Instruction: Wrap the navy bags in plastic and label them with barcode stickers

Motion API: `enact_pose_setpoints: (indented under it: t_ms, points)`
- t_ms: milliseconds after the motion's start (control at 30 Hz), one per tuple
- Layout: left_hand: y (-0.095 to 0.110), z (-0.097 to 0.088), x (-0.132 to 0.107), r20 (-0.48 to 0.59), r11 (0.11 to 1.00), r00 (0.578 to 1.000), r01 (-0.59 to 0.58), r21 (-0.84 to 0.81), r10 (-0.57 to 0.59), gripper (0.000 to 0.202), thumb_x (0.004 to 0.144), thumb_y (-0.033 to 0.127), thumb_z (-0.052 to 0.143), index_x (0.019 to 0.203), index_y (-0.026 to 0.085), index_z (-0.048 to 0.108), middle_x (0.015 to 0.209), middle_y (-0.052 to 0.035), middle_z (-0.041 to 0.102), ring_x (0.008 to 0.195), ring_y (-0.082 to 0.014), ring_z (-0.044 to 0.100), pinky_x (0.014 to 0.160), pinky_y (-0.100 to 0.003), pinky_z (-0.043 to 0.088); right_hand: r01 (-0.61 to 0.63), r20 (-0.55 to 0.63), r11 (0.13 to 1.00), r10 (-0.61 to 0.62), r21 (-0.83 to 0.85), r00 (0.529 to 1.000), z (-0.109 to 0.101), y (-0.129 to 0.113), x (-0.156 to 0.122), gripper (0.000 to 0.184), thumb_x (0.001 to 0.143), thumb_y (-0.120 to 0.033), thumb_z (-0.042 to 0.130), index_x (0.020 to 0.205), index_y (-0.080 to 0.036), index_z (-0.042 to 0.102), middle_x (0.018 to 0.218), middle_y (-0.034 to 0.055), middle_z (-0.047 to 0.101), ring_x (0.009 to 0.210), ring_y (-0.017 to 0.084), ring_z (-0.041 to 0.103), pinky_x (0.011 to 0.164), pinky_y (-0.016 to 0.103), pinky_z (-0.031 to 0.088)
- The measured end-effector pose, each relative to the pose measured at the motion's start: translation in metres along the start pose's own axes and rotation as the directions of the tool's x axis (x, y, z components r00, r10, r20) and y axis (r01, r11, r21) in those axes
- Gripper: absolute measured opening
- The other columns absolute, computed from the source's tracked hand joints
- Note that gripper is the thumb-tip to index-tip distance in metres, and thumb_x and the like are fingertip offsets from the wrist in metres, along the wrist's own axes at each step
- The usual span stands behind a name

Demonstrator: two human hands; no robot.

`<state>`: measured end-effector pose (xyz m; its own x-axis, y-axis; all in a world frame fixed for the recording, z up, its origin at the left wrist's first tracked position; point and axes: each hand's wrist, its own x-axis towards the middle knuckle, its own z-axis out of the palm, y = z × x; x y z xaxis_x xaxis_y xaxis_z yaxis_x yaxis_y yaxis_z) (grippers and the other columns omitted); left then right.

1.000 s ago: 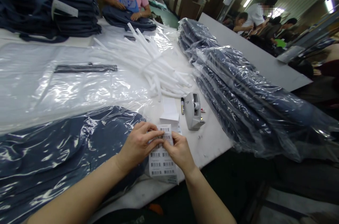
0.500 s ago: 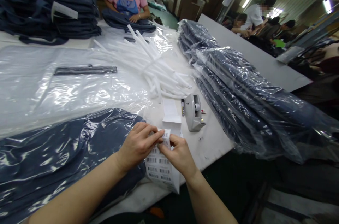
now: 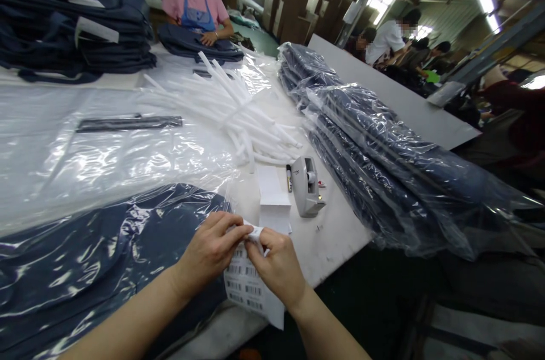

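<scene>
A white sheet of barcode labels (image 3: 251,291) hangs over the near table edge, held by both hands. My left hand (image 3: 210,250) pinches its top edge with thumb and fingers closed. My right hand (image 3: 276,268) is closed too, its fingertips pinching a curled label (image 3: 254,231) at the top of the sheet. Just left of the hands lies a dark blue garment in a clear plastic bag (image 3: 97,258). A folded white paper strip (image 3: 272,198) lies right behind the hands.
A grey tape dispenser (image 3: 305,187) and a marker pen (image 3: 289,177) sit on the white table (image 3: 336,229). Behind lie a bundle of white strips (image 3: 238,110), clear empty bags (image 3: 97,150) and, right, stacked bagged garments (image 3: 383,161). People work at the far tables.
The label sheet has tipped down over the table edge and its top corner is now curled between my fingertips. Both hands slid slightly nearer. The view shifted a little.
</scene>
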<state>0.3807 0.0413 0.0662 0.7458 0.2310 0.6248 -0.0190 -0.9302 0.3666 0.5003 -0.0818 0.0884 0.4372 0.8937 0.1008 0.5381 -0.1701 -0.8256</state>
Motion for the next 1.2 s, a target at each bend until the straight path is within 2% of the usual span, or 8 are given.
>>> enact_pose_setpoints:
  t_ms: [167, 367, 467, 567, 633, 767, 967, 1200]
  points:
    - [0.002, 0.002, 0.002, -0.110, 0.997, 0.992, 0.063, -0.042, -0.067, 0.027, 0.091, 0.011, 0.055, 0.117, 0.017, 0.057, 0.097, -0.0068, 0.056, 0.090, -0.0172, 0.052, 0.083, -0.030, 0.045, -0.156, 0.021, 0.930, 0.158, 0.333, 0.987, 0.005, 0.001, 0.005, 0.013, 0.080, -0.028, 0.061, 0.078, -0.018, 0.068, 0.073, 0.0015, 0.064, 0.068, 0.016, 0.056, 0.065, 0.027, 0.044]
    - [0.002, -0.004, 0.014, -0.290, 0.954, 0.910, 0.260, -0.152, -0.294, 0.041, 0.081, 0.025, 0.072, 0.120, 0.024, 0.058, 0.127, -0.0102, 0.052, 0.117, -0.0265, 0.048, 0.100, -0.043, 0.041, -0.276, 0.165, 0.516, 0.250, 0.811, 0.954, 0.006, -0.002, 0.011, 0.028, 0.073, -0.036, 0.073, 0.096, -0.020, 0.071, 0.086, 0.0032, 0.071, 0.081, 0.023, 0.066, 0.083, 0.040, 0.052]
    - [0.001, -0.009, 0.023, 0.005, 0.631, 0.761, 0.542, -0.556, -0.649, 0.058, 0.074, 0.039, 0.076, 0.124, 0.022, 0.053, 0.104, -0.0079, 0.065, 0.097, -0.0258, 0.061, 0.085, -0.041, 0.051, -0.264, 0.164, 0.580, 0.220, 0.771, 0.962, -0.001, -0.003, 0.012, 0.027, 0.076, -0.040, 0.071, 0.094, -0.020, 0.070, 0.087, 0.0052, 0.072, 0.080, 0.023, 0.067, 0.080, 0.041, 0.055]
    - [0.001, -0.014, 0.029, 0.393, 0.132, 0.611, 0.637, -0.759, -0.688, 0.058, 0.072, 0.042, 0.076, 0.118, 0.016, 0.052, 0.072, -0.0015, 0.065, 0.065, -0.0187, 0.062, 0.060, -0.028, 0.052, -0.131, 0.003, 0.736, 0.173, 0.664, 0.985, -0.010, -0.001, 0.013, 0.037, 0.080, -0.036, 0.069, 0.114, -0.023, 0.062, 0.091, 0.0041, 0.071, 0.083, 0.021, 0.067, 0.078, 0.037, 0.056]
    - [0.002, -0.016, 0.031, 0.434, 0.031, 0.583, 0.620, -0.784, -0.687, 0.059, 0.069, 0.041, 0.078, 0.114, 0.014, 0.053, 0.069, -0.0015, 0.064, 0.061, -0.0163, 0.061, 0.057, -0.025, 0.050, -0.001, -0.133, 0.865, 0.078, 0.501, 0.988, -0.016, 0.000, 0.013, 0.040, 0.081, -0.030, 0.068, 0.120, -0.026, 0.059, 0.095, 0.0035, 0.071, 0.086, 0.020, 0.067, 0.080, 0.035, 0.056]
    - [0.007, -0.019, 0.029, 0.444, 0.012, 0.591, 0.609, -0.793, -0.674, 0.059, 0.069, 0.039, 0.079, 0.114, 0.012, 0.053, 0.073, -0.0035, 0.066, 0.064, -0.0158, 0.061, 0.060, -0.024, 0.050, 0.105, -0.179, 0.976, -0.071, 0.188, 0.981, -0.024, 0.000, 0.014, 0.026, 0.083, -0.026, 0.065, 0.108, -0.025, 0.068, 0.102, 0.0049, 0.071, 0.089, 0.021, 0.066, 0.084, 0.036, 0.054]
    - [0.014, -0.015, 0.023, 0.519, -0.041, 0.619, 0.619, -0.785, -0.589, 0.064, 0.066, 0.032, 0.081, 0.120, 0.014, 0.050, 0.086, -0.0052, 0.068, 0.074, -0.0172, 0.063, 0.066, -0.025, 0.052, 0.073, -0.164, 0.991, -0.054, 0.115, 0.985, -0.019, -0.003, 0.009, 0.027, 0.083, -0.025, 0.064, 0.109, -0.023, 0.069, 0.101, 0.0066, 0.072, 0.089, 0.021, 0.067, 0.084, 0.035, 0.054]
    - [0.016, -0.016, 0.003, 0.567, 0.177, 0.667, 0.709, -0.682, -0.484, 0.067, 0.078, 0.035, 0.071, 0.136, 0.021, 0.041, 0.075, 0.0017, 0.059, 0.064, -0.0122, 0.053, 0.059, -0.020, 0.045, 0.293, -0.150, 0.923, -0.335, -0.249, 0.930, -0.025, -0.005, -0.011, 0.019, 0.084, -0.020, 0.063, 0.102, -0.024, 0.070, 0.111, 0.0105, 0.061, 0.103, 0.023, 0.058, 0.087, 0.039, 0.052]
